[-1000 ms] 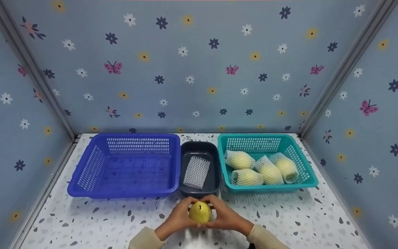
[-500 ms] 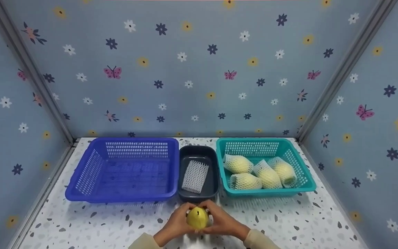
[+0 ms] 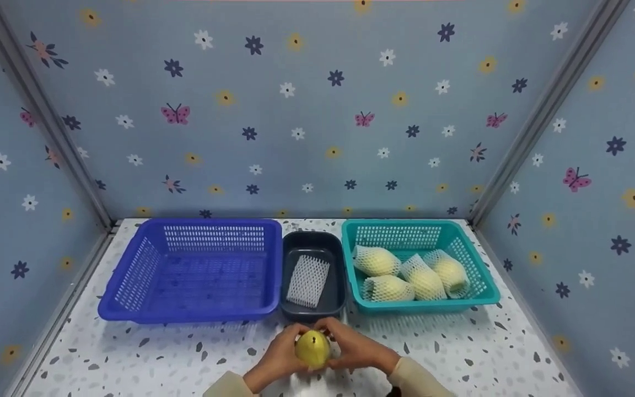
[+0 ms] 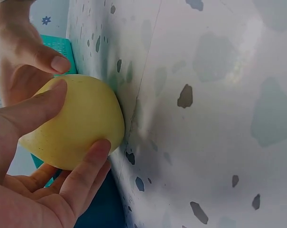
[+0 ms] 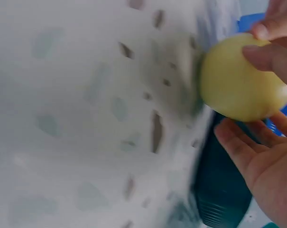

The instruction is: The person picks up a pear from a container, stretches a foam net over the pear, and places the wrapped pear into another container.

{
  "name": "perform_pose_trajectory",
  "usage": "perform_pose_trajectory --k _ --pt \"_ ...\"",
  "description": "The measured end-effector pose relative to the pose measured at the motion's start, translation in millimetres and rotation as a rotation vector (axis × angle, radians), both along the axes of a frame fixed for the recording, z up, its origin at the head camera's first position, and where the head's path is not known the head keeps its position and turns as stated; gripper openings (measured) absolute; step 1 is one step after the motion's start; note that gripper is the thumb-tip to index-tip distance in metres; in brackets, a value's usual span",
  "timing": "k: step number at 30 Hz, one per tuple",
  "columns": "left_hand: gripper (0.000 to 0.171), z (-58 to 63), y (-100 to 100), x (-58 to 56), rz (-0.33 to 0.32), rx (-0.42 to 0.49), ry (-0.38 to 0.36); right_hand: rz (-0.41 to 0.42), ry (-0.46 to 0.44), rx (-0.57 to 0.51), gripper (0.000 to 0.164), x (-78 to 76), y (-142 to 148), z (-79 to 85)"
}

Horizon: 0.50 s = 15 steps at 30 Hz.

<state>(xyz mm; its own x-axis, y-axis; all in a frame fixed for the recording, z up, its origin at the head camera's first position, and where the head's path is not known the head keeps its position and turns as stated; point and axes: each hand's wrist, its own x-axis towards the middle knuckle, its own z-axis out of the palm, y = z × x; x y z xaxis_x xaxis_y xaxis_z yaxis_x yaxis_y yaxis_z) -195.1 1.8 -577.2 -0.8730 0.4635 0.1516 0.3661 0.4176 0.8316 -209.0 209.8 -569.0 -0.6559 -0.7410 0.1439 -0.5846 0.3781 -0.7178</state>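
Observation:
A yellow pear (image 3: 312, 349) with a dark stem end stands between my two hands, just above or on the speckled table, at the front middle of the head view. My left hand (image 3: 281, 355) grips it from the left; in the left wrist view its thumb lies on one side and its fingers (image 4: 93, 166) on the other. Around the right side curves my right hand (image 3: 359, 347). The right wrist view has the right thumb over the pear (image 5: 240, 80) and fingers (image 5: 236, 142) by its lower edge. Light contact there is hard to judge.
Behind the hands, a dark tray (image 3: 329, 300) holds a white foam net (image 3: 308, 281). A blue basket (image 3: 190, 315) stands left of it. To the right, a teal basket (image 3: 428, 306) contains several net-wrapped fruits (image 3: 426, 283). Flower-patterned walls (image 3: 317, 110) enclose the table (image 3: 146, 364).
Both hands keep the pear at about the same spot. It shifts slightly within the fingers, and a gap shows between it and the right palm. The head view has tilted a little.

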Motion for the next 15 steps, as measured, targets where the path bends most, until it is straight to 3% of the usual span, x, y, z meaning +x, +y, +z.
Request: perform_pose_trajectory --k 3,8,15 --pt "0.058 1.3 -0.1 -1.5 -0.002 -0.007 0.005 -0.003 0.003 0.058 0.055 -7.4 3.8 18.6" --pt "0.061 0.9 0.6 -2.9 -0.014 -0.011 0.010 -0.091 0.009 0.093 0.040 -23.6 3.7 46.9" --pt "0.062 -1.1 0.6 -2.4 0.007 -0.040 -0.015 -0.270 0.014 0.099 0.041 -57.5 -12.2 59.0"
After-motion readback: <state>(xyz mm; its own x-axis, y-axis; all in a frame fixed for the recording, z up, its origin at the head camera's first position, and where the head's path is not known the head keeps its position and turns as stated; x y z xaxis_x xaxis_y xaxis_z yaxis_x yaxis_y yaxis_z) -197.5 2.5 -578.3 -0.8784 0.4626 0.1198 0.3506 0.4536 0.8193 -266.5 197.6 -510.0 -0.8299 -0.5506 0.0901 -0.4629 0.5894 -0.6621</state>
